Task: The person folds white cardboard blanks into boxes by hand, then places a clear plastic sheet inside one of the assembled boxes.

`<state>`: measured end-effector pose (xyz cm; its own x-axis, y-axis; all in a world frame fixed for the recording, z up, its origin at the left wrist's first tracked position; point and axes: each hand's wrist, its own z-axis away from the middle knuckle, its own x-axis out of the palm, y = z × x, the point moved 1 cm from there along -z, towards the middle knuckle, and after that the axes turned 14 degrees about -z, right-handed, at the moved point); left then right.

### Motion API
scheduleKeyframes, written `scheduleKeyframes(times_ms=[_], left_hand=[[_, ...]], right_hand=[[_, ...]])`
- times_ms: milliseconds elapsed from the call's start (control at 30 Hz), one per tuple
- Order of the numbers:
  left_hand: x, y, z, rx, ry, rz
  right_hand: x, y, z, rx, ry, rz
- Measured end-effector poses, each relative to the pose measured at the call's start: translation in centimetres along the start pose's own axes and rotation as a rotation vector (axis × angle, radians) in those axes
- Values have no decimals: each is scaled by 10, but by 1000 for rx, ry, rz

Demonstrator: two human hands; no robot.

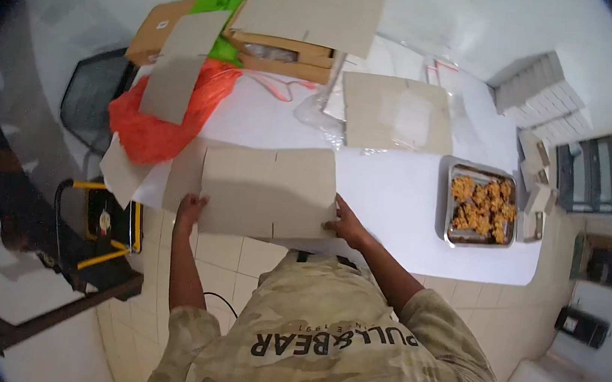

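Note:
A flat grey-brown cardboard sheet [267, 190] with short slits in its far and near edges lies at the table's front edge, its near side reaching over the edge. My left hand [191, 212] grips its left edge, thumb on top. On the opposite edge is my right hand [346, 223], with the thumb over the board and the fingers hidden beneath or behind it. Another piece of grey board [183, 181] shows just left of the held sheet.
A metal tray [446, 207] of orange-brown crispy clumps stands on the white table [390, 246] at right. Farther back are another cardboard sheet [353, 109], a red plastic bag [154, 136], an open carton [297, 69] and stacked white boxes [540, 89]. A yellow-black folding frame [107, 247] stands at left.

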<state>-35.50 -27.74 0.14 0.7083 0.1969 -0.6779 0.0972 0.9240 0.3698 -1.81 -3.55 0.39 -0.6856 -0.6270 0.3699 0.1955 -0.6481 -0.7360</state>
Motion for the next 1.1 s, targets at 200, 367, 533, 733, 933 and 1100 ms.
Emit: scheduleKeyframes(times_ms=[200,367,533,733,933,1100], left_hand=[[32,-7,76,27,8,376],[45,-42,54,176,-52,447],[42,-41,66,-42,275,510],[39,-76,58,-78,354,752],[59,-30,38,-98,1155,-334],[113,105,19,779,775,364]], right_hand=[[-16,12,44,-64,-43,-52],[-6,14,58,-208,-91,53],[-13,4,66,21,-60,-238],[-29,4,60,55,-12,-230],[-76,-10,50,-65,296,-493],[-112,-34,47,-148,423,-392]])
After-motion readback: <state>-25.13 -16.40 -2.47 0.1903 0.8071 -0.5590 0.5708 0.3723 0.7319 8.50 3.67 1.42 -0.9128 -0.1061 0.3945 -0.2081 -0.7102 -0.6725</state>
